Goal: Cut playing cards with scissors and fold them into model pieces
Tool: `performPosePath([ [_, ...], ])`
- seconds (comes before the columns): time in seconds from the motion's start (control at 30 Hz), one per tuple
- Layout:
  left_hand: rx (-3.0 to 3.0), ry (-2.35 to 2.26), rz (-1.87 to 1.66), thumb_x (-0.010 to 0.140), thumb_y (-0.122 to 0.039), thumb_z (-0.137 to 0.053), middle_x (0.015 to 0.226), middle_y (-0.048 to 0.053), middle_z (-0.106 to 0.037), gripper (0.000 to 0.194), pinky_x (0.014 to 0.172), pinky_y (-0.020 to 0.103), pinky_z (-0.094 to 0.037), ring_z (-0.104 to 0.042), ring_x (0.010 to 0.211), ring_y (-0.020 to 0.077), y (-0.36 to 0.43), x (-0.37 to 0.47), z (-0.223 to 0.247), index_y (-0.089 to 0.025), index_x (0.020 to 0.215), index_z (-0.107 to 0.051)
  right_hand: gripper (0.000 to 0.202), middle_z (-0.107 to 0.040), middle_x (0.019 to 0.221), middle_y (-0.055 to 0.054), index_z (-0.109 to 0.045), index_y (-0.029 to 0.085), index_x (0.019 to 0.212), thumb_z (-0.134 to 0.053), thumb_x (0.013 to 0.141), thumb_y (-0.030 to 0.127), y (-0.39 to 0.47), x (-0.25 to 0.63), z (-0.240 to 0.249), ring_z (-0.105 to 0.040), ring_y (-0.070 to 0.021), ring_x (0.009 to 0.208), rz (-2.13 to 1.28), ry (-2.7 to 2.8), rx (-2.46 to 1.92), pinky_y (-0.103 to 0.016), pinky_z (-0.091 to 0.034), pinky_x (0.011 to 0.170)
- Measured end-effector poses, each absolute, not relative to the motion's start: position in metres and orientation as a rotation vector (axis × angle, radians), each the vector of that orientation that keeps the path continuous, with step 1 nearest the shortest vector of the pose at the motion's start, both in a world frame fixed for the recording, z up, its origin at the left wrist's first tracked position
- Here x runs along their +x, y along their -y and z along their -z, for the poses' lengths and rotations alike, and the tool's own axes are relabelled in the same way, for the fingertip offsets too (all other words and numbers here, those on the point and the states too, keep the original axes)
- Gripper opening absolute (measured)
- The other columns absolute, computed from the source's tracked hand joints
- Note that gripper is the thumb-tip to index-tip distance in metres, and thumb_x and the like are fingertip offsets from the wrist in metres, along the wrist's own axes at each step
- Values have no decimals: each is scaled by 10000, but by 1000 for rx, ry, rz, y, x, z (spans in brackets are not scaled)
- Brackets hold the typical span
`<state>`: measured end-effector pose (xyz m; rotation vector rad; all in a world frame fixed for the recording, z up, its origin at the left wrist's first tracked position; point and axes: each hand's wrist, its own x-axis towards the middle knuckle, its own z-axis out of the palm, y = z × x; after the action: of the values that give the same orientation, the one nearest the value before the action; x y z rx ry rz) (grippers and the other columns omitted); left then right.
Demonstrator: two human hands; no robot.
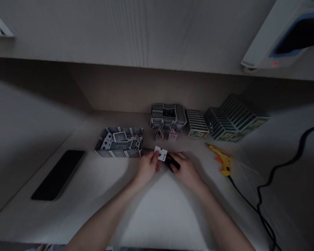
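Between thumb and fingers, my left hand [147,166] pinches a small playing card piece [161,153] with black club marks and a 3. My right hand [187,169] is closed around the black handles of what look like scissors [173,162], held right against the card's lower right side. The blades are mostly hidden by the card and my fingers. Just beyond my hands, two small folded card pieces [159,134] stand on the table. To the left of my left hand sits an open box made of playing cards [117,153], with loose cards and cut pieces inside.
A yellow glue gun [223,160] lies to the right, its black cord [242,193] trailing forward. Behind stand a card-covered structure [157,120] and several green-striped stacks [197,122]. A black phone [58,175] rests at left. A shelf [157,38] overhangs the back.
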<state>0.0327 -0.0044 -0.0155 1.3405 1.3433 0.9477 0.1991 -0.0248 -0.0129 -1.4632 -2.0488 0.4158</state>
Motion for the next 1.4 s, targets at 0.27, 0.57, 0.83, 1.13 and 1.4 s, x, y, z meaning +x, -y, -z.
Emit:
performPosePath([
  [0.27,1631,-1349,-872,843,-490,-330,392,-42,-443,461,452,213,-324,-440,395,91,6,30,14,-172,542,-476,314,-616,949,-86,-598,179,1029,-561,718,179,24,197,11,-567,-200,862,-672,1749,-1305,-336,-471,771],
  [0.57,1826,-1212,-774,815,-475,-388,430,-40,-421,452,439,205,-242,-369,447,78,9,31,15,-155,505,-463,349,-437,426,65,-590,162,632,-613,652,509,19,176,18,-354,-65,356,-1186,1200,-1310,-194,-273,350],
  [0.83,1754,-1163,-915,812,-441,-406,494,-39,-400,401,466,196,-264,-356,501,84,8,32,13,-154,537,-459,358,-388,383,84,-539,180,621,-566,700,529,20,174,16,-315,-55,302,-1228,1206,-1250,-179,-208,292],
  [1.13,1522,-1256,-1056,791,-515,-421,391,-58,-381,438,420,201,-268,-360,405,77,0,27,10,-167,528,-456,332,-484,473,55,-531,172,683,-578,716,499,15,180,17,-363,-55,315,-997,1072,-1332,-175,-278,294],
  [1.4,1412,-1150,-1031,770,-511,-465,409,-68,-392,398,400,195,-270,-354,380,62,0,29,14,-152,602,-495,470,-567,998,-83,-548,208,1110,-684,674,321,22,178,21,-559,-152,715,-621,1676,-1251,-259,-481,588],
])
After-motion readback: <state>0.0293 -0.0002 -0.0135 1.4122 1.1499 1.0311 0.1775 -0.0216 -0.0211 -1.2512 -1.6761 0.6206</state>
